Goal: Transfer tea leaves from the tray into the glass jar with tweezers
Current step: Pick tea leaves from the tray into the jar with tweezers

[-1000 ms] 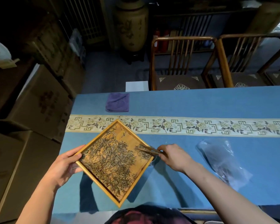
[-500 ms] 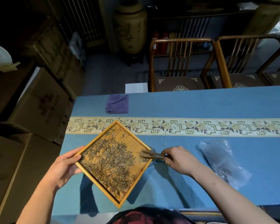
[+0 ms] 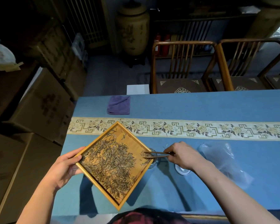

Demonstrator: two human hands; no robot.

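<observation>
A left hand (image 3: 64,165) grips the tray (image 3: 132,186) of tea leaves (image 3: 110,160) above a blue table (image 3: 200,107); the right hand (image 3: 183,155) pinches tweezers (image 3: 155,155), tips slightly spread over the tray's right corner, above the mostly hidden jar (image 3: 153,164).

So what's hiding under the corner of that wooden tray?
Under the right corner of the square wooden tray peeks the rim of a clear glass jar. The tray covers most of it, so its inside is hidden.
</observation>
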